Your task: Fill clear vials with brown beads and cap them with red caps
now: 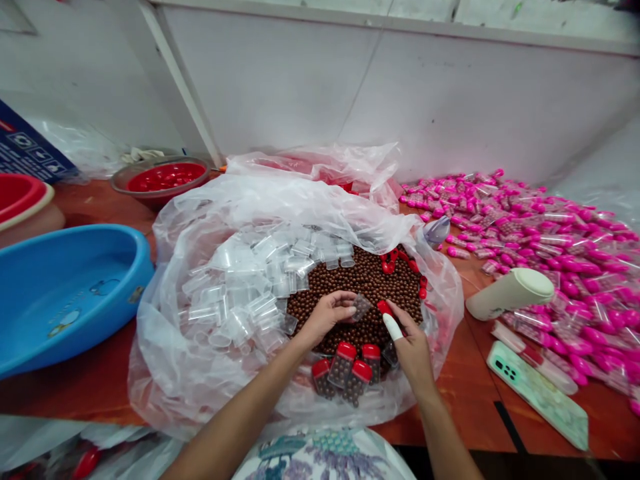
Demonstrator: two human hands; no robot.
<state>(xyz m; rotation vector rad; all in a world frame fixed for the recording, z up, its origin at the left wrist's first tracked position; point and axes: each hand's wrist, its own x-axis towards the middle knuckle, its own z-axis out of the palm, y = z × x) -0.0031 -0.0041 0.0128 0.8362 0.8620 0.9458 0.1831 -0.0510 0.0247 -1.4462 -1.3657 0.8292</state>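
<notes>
Your left hand (327, 317): thumb and fingers pinching one clear jar (361, 307), held tilted over the beads; whether beads lie inside it or only show through, you cannot tell here. Your right hand (413, 339): fingertips closed on one red cap (383, 307), near the jar but apart from it; white cover (392, 326) on one digit. Jar, handling: likely light, thin-walled, fairly stiff, slick, apt to crack if squeezed hard; best held by you low on the side walls, rim free. Cap, handling: small, light, probably stiff plastic; best taken by its edges. Below your hands: brown beads (370, 281), loose, round, likely to roll. Nearest you: four filled jars (345, 365), red-capped, clustered; these should weigh more, and suit a grip about the body. Left of the beads: clear empties (240, 293), heaped. Beyond: loose caps (389, 266). Beneath all: plastic bag (295, 200), soft, on the red-brown surface (470, 417). Outer left: blue basin (70, 293). Outer right: flask (509, 293), phone (540, 395), pink-capped tubes (565, 247), piled.
</notes>
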